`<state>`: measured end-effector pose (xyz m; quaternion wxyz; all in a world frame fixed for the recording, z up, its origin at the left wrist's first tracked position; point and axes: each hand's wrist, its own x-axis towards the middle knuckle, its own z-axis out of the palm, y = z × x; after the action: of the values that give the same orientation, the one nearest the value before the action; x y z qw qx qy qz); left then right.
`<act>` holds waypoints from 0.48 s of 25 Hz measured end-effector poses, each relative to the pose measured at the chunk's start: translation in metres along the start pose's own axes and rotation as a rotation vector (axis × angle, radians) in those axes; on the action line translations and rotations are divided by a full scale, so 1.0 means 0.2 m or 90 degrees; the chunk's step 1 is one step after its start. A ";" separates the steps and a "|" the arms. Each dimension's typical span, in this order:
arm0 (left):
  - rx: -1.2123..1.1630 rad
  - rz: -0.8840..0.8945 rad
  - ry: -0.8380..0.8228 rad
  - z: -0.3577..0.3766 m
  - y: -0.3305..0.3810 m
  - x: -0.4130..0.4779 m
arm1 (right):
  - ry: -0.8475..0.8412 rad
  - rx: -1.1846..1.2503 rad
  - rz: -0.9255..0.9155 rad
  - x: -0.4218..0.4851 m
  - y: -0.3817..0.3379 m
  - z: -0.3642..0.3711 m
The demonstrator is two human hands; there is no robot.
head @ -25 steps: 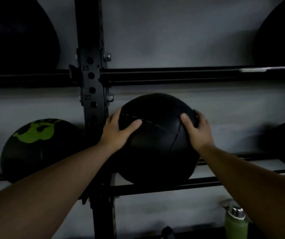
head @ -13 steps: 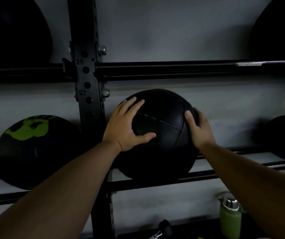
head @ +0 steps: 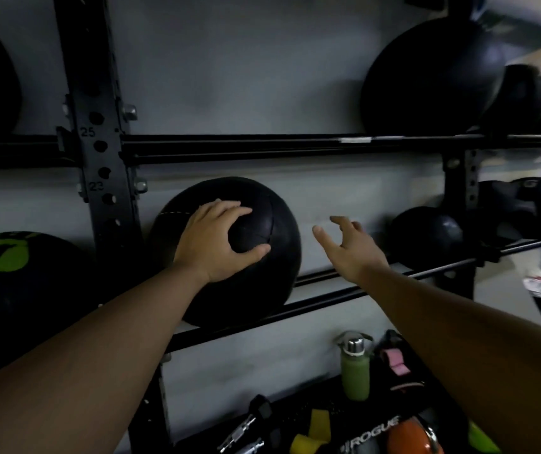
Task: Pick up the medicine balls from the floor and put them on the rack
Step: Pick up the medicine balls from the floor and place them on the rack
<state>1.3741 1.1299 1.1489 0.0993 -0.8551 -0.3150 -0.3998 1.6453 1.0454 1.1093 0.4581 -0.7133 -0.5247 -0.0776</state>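
A black medicine ball [head: 262, 283] rests on the middle rails of the black rack [head: 344, 294], just right of the upright post [head: 99, 165]. My left hand [head: 216, 240] lies spread on the ball's front, palm against it. My right hand [head: 349, 245] hovers to the right of the ball, off it, fingers apart and holding nothing.
A black-and-green ball [head: 17, 290] sits on the same shelf to the left, a smaller black ball [head: 426, 237] to the right, a large one [head: 426, 80] on the shelf above. Below stand a green bottle [head: 355, 368], dumbbells and a Rogue bag [head: 374, 434].
My right hand has come off the ball and moved right. My left hand slid further across the ball's front. The view has swung to the right.
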 end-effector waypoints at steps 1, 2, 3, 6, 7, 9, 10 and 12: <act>0.003 0.009 -0.020 -0.02 0.07 -0.01 | 0.010 -0.036 0.004 -0.06 0.02 -0.10; 0.008 0.018 -0.041 -0.03 0.15 -0.02 | 0.023 -0.074 0.004 -0.12 0.04 -0.22; 0.010 0.025 -0.063 -0.06 0.23 -0.04 | 0.034 -0.115 0.000 -0.19 0.06 -0.35; 0.000 0.044 -0.104 -0.13 0.54 -0.09 | 0.058 -0.247 -0.024 -0.44 0.12 -0.76; -0.004 0.055 -0.109 -0.16 0.67 -0.13 | 0.070 -0.279 -0.021 -0.55 0.14 -0.90; -0.041 0.066 -0.109 -0.20 0.90 -0.21 | 0.103 -0.317 -0.006 -0.77 0.18 -1.16; -0.074 0.074 -0.107 -0.22 1.05 -0.28 | 0.126 -0.333 0.010 -0.92 0.22 -1.31; -0.151 0.090 -0.102 -0.26 1.35 -0.43 | 0.159 -0.346 0.062 -1.27 0.30 -1.61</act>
<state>1.4663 0.8573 1.1409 0.0001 -0.9099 -0.2113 -0.3570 1.7038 0.6354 1.1079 0.3145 -0.8192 -0.3893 -0.2803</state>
